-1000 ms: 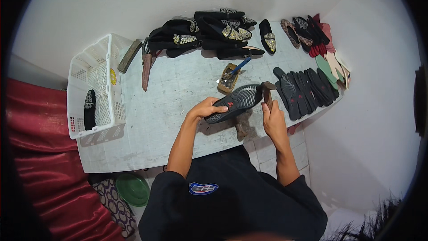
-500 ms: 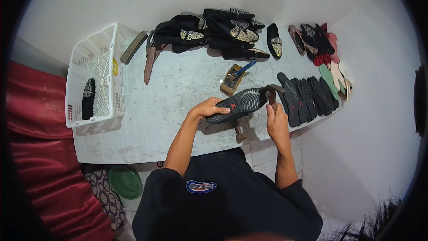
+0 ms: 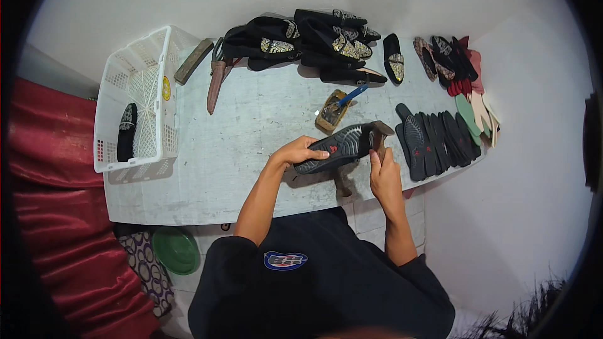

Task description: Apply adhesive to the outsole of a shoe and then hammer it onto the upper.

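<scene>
A black shoe (image 3: 340, 145) lies sole up over the near part of the table, its ridged sole facing me. My left hand (image 3: 300, 152) is closed around its left end, with the thumb across the sole. My right hand (image 3: 385, 174) grips a hammer (image 3: 381, 130) by its short brown handle. The hammer's dark head is at the shoe's right end; whether it touches the sole I cannot tell. Beneath the shoe stands a brown metal stand (image 3: 342, 184), mostly hidden by it. Just beyond sits a small glue-stained tub (image 3: 328, 120) with a blue-handled brush (image 3: 353, 96) in it.
Black soles (image 3: 433, 143) line the table's right edge. Black shoes with glittery toes (image 3: 273, 44) are piled at the back, near pincers (image 3: 217, 81) and a worn block (image 3: 194, 61). A white basket (image 3: 100, 122) holding a shoe stands left. Coloured insoles (image 3: 466, 113) lie far right.
The hammer head has moved left and slightly down, onto or over the shoe's right end. My left hand keeps its hold on the shoe. The whole view has shifted slightly.
</scene>
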